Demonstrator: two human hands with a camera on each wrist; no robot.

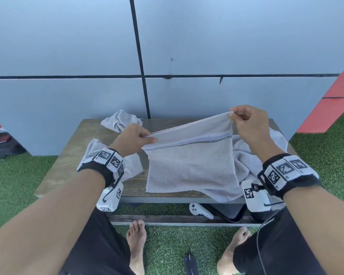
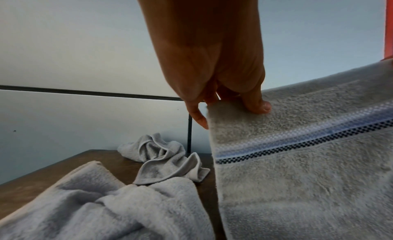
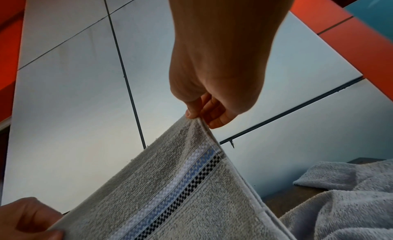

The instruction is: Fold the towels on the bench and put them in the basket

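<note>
A grey towel with a blue and checked stripe (image 1: 191, 163) hangs between my two hands above the wooden bench (image 1: 68, 161), its lower edge lying on the bench top. My left hand (image 1: 145, 138) pinches the towel's upper left corner (image 2: 225, 109). My right hand (image 1: 233, 115) pinches the upper right corner (image 3: 196, 120), held higher than the left. Other crumpled grey towels lie on the bench: one at the back left (image 1: 120, 121), one under my left wrist (image 1: 131, 165), one at the right (image 1: 244, 155). No basket is in view.
A grey panelled wall (image 1: 167, 46) stands right behind the bench. Green artificial grass (image 1: 12, 179) surrounds it. Under the bench lie a white controller (image 1: 199, 210) and a dark flat object (image 1: 226, 212). My bare feet (image 1: 136, 241) stand in front.
</note>
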